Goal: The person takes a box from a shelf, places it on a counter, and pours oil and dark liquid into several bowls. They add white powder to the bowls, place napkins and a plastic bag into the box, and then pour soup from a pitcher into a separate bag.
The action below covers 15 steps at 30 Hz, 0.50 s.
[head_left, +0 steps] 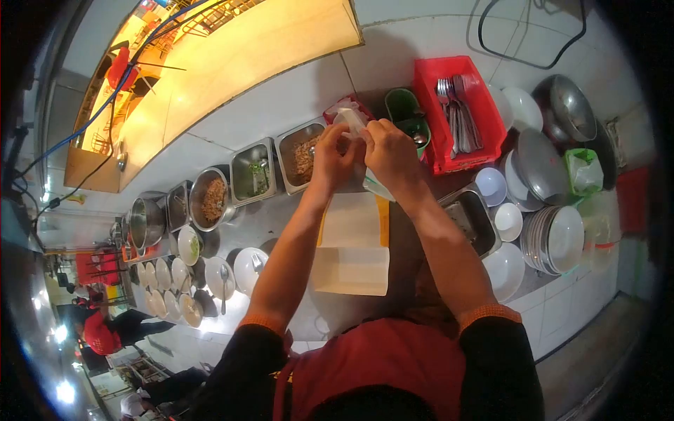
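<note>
Both my hands are raised close together above the far side of the counter. My left hand (333, 156) has its fingers closed in a pinch on a whitish, see-through plastic bag (352, 121). Beside it, my right hand (390, 154) also pinches the bag, and part of the plastic hangs below that hand. The fingers hide much of the bag, so its contents cannot be made out. Below my hands, between my forearms, an open paper food box (351, 271) lies on the metal counter with its lid folded back.
Metal pans of minced food (305, 158) and chopped greens (261, 177) line the left, near bowls with spoons (220, 278). To the right stand a red cutlery bin (430, 140), green cups (403, 105), stacked plates (567, 238) and metal bowls (572, 112). People work far left.
</note>
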Available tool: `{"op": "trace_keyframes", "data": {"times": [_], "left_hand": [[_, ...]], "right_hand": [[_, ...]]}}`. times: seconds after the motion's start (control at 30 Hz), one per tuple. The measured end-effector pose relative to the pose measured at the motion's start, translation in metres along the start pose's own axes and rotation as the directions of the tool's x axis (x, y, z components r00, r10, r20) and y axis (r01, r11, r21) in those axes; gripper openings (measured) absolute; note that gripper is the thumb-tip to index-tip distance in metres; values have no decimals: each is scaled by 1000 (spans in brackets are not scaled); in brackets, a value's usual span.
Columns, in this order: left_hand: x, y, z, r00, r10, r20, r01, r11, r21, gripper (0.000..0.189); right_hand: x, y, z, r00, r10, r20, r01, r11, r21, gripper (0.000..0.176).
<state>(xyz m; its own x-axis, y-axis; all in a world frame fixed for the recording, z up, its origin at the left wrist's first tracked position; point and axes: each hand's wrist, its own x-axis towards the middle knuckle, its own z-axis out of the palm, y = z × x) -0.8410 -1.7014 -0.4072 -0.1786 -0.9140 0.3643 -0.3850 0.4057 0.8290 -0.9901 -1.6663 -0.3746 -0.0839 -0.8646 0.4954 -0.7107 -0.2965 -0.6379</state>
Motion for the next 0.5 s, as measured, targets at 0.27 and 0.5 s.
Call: {"op": "trace_keyframes", "data": {"times": [0.27, 0.5], "left_hand": [[4, -4, 3, 998, -66, 18, 67, 993, -93, 21], [7, 8, -4, 1000, 13, -5, -12, 986, 168, 10]], "right_hand": [[14, -1, -11, 998, -59, -6, 59, 998, -19, 12], [18, 2, -10, 1000, -2, 11, 3, 995, -99, 18]]}}
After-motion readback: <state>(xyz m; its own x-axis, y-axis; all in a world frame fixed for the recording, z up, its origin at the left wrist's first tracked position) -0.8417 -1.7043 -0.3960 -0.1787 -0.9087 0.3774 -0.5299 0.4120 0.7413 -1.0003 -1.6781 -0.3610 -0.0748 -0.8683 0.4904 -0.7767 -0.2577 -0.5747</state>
